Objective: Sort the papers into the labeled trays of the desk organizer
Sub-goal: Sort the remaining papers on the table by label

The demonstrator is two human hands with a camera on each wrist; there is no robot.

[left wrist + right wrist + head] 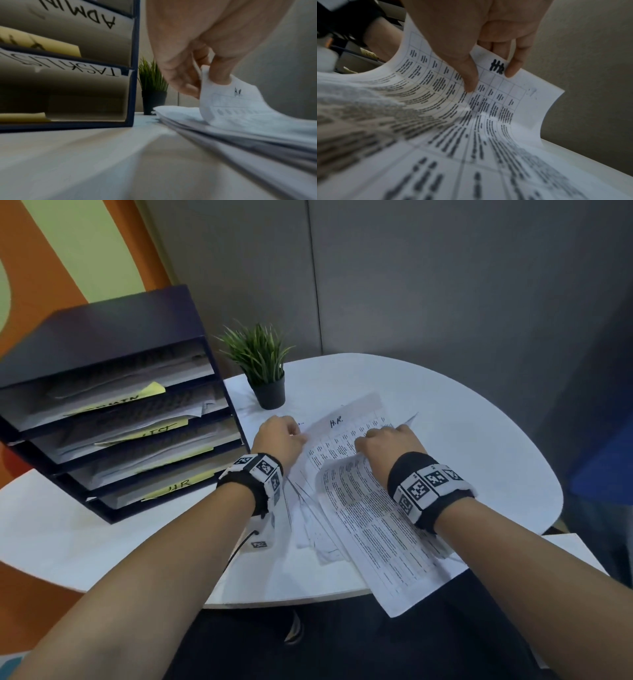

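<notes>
Left hand and right hand pinching far edge of white printed "HR" sheet; dark tiered desk organizer at ten o'clock, bare white round table at two o'clock.

top tray label: partly covered, unreadable in head view | third tray label: writing too small to tell | printed sheet: print blurred, near edge cut off | left hand: fingertips hidden behind sheet corner
</notes>
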